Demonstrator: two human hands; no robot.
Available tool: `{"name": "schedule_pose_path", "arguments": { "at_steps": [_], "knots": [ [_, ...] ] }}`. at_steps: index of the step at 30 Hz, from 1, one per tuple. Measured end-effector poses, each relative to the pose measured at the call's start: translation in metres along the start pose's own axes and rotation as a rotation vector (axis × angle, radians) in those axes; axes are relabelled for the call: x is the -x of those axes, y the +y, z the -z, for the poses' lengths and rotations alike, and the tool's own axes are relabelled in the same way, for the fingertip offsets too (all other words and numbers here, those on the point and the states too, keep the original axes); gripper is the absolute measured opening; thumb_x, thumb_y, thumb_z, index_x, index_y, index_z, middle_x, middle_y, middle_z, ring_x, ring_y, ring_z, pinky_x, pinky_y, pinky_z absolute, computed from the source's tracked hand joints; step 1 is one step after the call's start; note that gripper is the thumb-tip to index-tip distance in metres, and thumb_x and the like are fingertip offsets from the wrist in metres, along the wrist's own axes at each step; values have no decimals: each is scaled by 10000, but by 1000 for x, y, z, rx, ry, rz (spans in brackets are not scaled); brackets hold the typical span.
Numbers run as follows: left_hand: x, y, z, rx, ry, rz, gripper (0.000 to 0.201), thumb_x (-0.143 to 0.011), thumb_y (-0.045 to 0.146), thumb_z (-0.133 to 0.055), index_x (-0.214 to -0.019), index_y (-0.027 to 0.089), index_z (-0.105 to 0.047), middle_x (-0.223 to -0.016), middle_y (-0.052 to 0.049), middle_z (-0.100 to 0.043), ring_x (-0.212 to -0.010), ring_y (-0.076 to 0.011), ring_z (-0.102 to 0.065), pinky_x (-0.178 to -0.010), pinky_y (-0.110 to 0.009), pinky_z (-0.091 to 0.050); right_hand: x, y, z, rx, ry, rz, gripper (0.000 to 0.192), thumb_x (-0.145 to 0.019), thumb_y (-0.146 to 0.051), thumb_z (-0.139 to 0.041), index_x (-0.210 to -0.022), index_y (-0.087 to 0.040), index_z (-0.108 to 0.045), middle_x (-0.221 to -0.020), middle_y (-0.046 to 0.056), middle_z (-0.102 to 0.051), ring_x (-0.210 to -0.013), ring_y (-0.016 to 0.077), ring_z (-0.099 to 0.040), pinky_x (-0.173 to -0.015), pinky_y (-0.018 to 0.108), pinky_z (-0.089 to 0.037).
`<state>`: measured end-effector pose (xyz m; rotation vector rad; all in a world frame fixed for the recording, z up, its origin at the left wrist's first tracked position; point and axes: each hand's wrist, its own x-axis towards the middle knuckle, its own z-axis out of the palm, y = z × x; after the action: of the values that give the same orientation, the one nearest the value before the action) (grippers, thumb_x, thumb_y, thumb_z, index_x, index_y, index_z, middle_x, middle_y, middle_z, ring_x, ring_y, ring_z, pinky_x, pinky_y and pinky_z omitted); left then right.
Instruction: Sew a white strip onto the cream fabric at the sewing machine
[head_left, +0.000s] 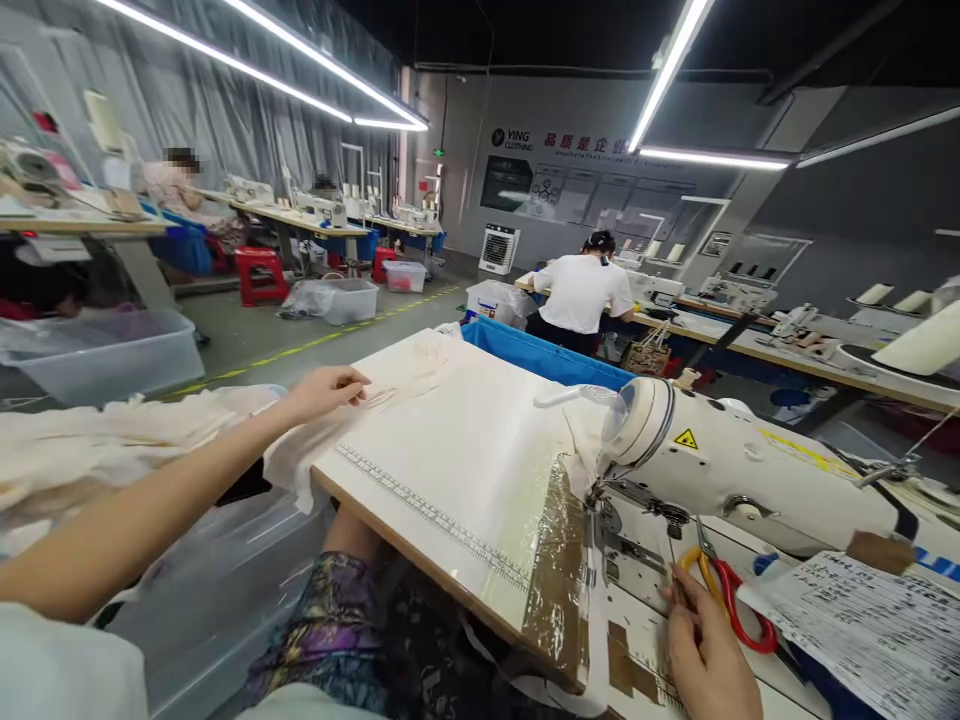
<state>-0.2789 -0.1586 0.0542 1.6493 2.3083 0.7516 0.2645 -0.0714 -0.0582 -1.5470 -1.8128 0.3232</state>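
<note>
My left hand (pixel 330 390) is over the left edge of the white sewing table (pixel 457 450), its fingers loosely bent and nothing visible in them. Cream fabric (pixel 300 465) hangs over the table edge below the wrist, and thin pale pieces (pixel 424 370) lie beyond the fingertips. My right hand (pixel 709 650) is closed at the lower right, pinching a thin metal tool (pixel 673 565) that looks like tweezers. Beside it lie scissors (pixel 739 605) with red and yellow handles. The sewing machine (pixel 720 460) stands just beyond, with cream fabric (pixel 577 470) near its needle area.
A printed ruler (pixel 435 515) runs along the table's front. Handwritten paper (pixel 870 620) lies at right. A blue bin (pixel 544 355) stands behind the table; piled cream fabric (pixel 127 440) is at left. A co-worker in a white shirt (pixel 581 290) sits ahead.
</note>
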Motion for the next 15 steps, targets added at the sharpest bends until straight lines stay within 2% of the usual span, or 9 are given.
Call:
{"name": "schedule_pose_path", "arguments": {
  "at_steps": [2, 4, 7, 9, 12, 15],
  "knots": [
    [17, -17, 4, -102, 46, 34, 455, -829, 449, -391, -1030, 138, -656, -974, -128, -725, -916, -275, -681, -847, -390, -529, 11, -7, 0, -35, -32, -72, 586, -938, -497, -304, -1374, -161, -507, -1128, 128, -722, -1037, 323, -668, -828, 410, -496],
    [27, -23, -3, -190, 57, 33, 388, -802, 407, -441, -976, 144, -667, -1015, -134, -709, -950, -288, -658, -865, -400, -511, 23, -15, 2, -5, -67, -116, 590, -949, -499, -291, -1405, -175, -478, -1194, 135, -702, -1031, 330, -673, -783, 403, -497],
    [31, -20, -21, -301, 52, 13, 314, -795, 344, -494, -978, 153, -663, -1080, -134, -684, -1047, -297, -617, -868, -383, -500, 33, -20, 5, 58, -154, -124, 592, -914, -482, -345, -1394, -173, -500, -1332, 156, -637, -1056, 332, -680, -746, 384, -520],
    [31, -16, -30, -365, 53, 13, 238, -810, 296, -499, -909, 153, -660, -1059, -141, -678, -1071, -307, -602, -853, -379, -497, 33, -21, 6, 72, -186, -107, 608, -885, -479, -380, -1387, -163, -511, -1332, 163, -638, -1059, 334, -686, -723, 375, -532],
    [29, -11, -33, -434, 52, 20, 216, -863, 221, -454, -782, 141, -637, -961, -147, -678, -1001, -300, -624, -835, -381, -490, 32, -23, 9, 32, -145, -91, 603, -854, -497, -423, -1342, -168, -555, -1318, 159, -650, -1009, 335, -700, -685, 371, -534],
    [31, -2, -25, -476, 69, 6, 239, -927, 202, -425, -839, 121, -632, -956, -126, -674, -978, -268, -630, -836, -369, -486, 35, -25, 13, -96, -79, -160, 518, -818, -515, -528, -1237, -231, -637, -1261, 117, -692, -843, 302, -720, -673, 364, -526]
  ]
}}
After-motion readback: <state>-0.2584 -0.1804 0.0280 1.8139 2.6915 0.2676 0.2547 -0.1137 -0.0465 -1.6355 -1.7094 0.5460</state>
